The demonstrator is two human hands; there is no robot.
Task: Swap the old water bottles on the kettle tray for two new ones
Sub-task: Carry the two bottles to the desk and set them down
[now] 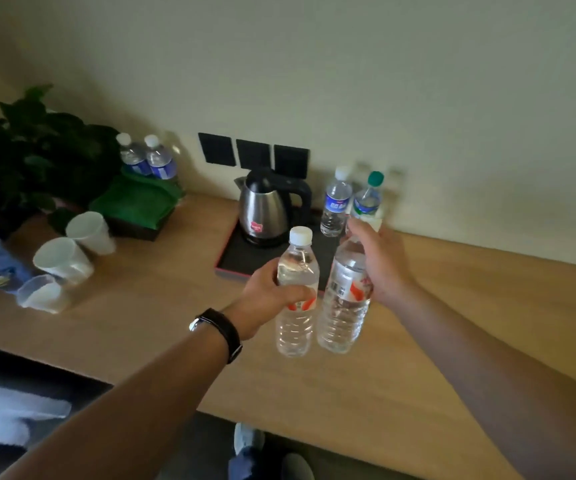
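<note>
Pale wall and a wooden counter (453, 306) carry a dark kettle tray (241, 263) with a steel kettle (266, 209). At the tray's right stand two old bottles, one blue-labelled (335, 202) and one green-capped (369, 197); their print is too blurred to read. The left hand (266, 296) is wrapped round one new bottle (297, 292) at mid-body; the right hand (380, 261) holds a second (345, 299) at its shoulder, both above the counter before the tray. Judged full: moderately heavy, thin-walled, yielding under squeeze. Red-and-white labels show a barcode, no legible brand.
</note>
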